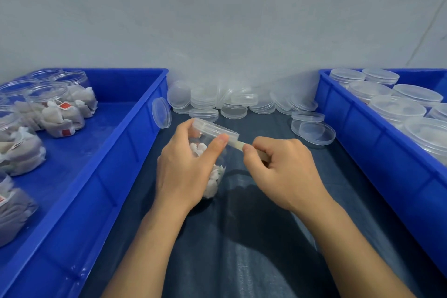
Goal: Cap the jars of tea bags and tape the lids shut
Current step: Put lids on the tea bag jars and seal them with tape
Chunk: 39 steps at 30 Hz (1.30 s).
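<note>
The left hand [186, 164] grips the capped jar [212, 169], tilted with its lid [214, 129] pointing up and away; the right hand [280, 167] pinches tape [238, 144] running rightward from the lid.

Blue bins [135, 143] flank; loose lids [232, 104] behind.

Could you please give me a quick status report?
Left hand grips capped jar. Right hand pinches tape at lid. Nothing obstructing.
</note>
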Available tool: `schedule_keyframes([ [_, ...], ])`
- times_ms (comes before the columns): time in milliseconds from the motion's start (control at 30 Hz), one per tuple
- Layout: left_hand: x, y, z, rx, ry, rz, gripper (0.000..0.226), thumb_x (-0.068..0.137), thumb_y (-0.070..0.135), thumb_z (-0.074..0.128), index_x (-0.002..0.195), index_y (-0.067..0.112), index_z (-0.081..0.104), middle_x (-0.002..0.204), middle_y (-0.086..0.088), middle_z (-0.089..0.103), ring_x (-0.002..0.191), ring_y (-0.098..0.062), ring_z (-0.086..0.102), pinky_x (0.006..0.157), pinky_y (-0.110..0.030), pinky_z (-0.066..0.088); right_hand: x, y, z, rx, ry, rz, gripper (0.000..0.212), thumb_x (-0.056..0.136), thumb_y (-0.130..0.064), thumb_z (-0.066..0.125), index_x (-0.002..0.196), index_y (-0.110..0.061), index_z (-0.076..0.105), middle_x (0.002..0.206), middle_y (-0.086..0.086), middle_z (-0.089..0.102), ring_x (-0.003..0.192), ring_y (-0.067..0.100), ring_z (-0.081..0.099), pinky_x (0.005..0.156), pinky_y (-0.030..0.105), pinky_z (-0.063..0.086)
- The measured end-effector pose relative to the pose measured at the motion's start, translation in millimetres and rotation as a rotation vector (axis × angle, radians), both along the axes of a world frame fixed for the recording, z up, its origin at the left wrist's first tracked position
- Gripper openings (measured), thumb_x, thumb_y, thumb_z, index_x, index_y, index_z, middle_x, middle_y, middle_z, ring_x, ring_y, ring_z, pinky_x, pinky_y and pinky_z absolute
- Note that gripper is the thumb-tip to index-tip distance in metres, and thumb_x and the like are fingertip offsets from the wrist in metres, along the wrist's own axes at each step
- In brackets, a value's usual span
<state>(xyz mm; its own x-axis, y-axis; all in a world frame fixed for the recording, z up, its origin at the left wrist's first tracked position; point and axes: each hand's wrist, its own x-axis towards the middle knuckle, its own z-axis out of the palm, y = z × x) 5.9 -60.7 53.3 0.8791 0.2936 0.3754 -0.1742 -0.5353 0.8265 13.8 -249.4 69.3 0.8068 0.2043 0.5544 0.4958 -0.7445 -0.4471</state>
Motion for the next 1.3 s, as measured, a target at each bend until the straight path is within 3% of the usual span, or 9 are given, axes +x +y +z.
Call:
schedule_keyframes([
  [100,-2,-3,0,0.008,0.0,-0.02,0.059,0.083,0.082,0.05,0.125,0.041,0.058,0.116,0.019,0.068,0.109,-0.008,0.065,0.097,-0.05,0.053,1,3,-3,-0.095,-0.071,-0.071,0.048,0.092,-0.05,0.045,0.064,-0.012,0.04,0.049,0.002,0.041,0.053,0.031,0.044,0.049,0.034,0.037],
  [233,-2,-3,-2,-0.012,-0.027,-0.029,0.051,0.087,0.079,0.051,0.121,0.043,0.058,0.114,0.021,0.069,0.108,-0.005,0.065,0.093,-0.051,0.054,4,5,-8,-0.099,-0.106,-0.12,0.049,0.094,-0.05,0.048,0.062,-0.014,0.038,0.048,0.001,0.043,0.052,0.033,0.047,0.048,0.034,0.04],
  [533,0,-3,-5,-0.037,-0.035,-0.033,0.052,0.088,0.078,0.05,0.123,0.04,0.06,0.112,0.023,0.07,0.107,-0.001,0.064,0.093,-0.045,0.055,4,6,-11,-0.08,-0.101,-0.149,0.053,0.094,-0.056,0.046,0.06,-0.017,0.031,0.045,-0.002,0.034,0.051,0.032,0.043,0.051,0.034,0.039],
  [833,-2,-5,-3,-0.125,-0.028,-0.095,0.06,0.085,0.078,0.053,0.123,0.033,0.063,0.113,0.016,0.073,0.111,-0.009,0.067,0.097,-0.048,0.054,5,7,-11,-0.066,-0.036,-0.156,0.057,0.093,-0.062,0.041,0.061,-0.016,0.034,0.047,0.001,0.04,0.056,0.035,0.048,0.055,0.036,0.044],
  [967,-3,-5,-4,-0.15,-0.022,-0.094,0.068,0.079,0.08,0.058,0.133,0.039,0.048,0.115,0.029,0.068,0.111,0.006,0.064,0.095,-0.034,0.053,3,6,-12,-0.07,-0.043,-0.167,0.057,0.093,-0.062,0.04,0.061,-0.016,0.034,0.046,0.0,0.038,0.053,0.033,0.046,0.053,0.034,0.043],
  [1033,-5,-7,-2,-0.124,-0.022,-0.081,0.066,0.073,0.084,0.062,0.124,0.049,0.04,0.111,0.037,0.064,0.104,0.012,0.062,0.086,-0.026,0.05,3,5,-12,-0.073,-0.048,-0.168,0.056,0.093,-0.061,0.041,0.061,-0.015,0.033,0.046,0.0,0.038,0.052,0.031,0.045,0.052,0.033,0.042],
  [1133,-6,-10,2,-0.067,-0.036,-0.063,0.067,0.064,0.086,0.071,0.111,0.051,0.04,0.111,0.037,0.062,0.099,0.009,0.065,0.078,-0.028,0.054,2,4,-12,-0.081,-0.059,-0.164,0.055,0.092,-0.061,0.04,0.061,-0.016,0.032,0.045,-0.001,0.038,0.049,0.03,0.044,0.051,0.033,0.041],
  [1300,-6,-5,2,0.009,-0.08,-0.058,0.06,0.073,0.075,0.075,0.12,0.043,0.055,0.115,0.022,0.069,0.114,-0.002,0.064,0.093,-0.037,0.057,1,4,-12,-0.095,-0.032,-0.168,0.057,0.092,-0.062,0.039,0.062,-0.014,0.035,0.046,0.0,0.041,0.05,0.03,0.045,0.051,0.032,0.038],
])
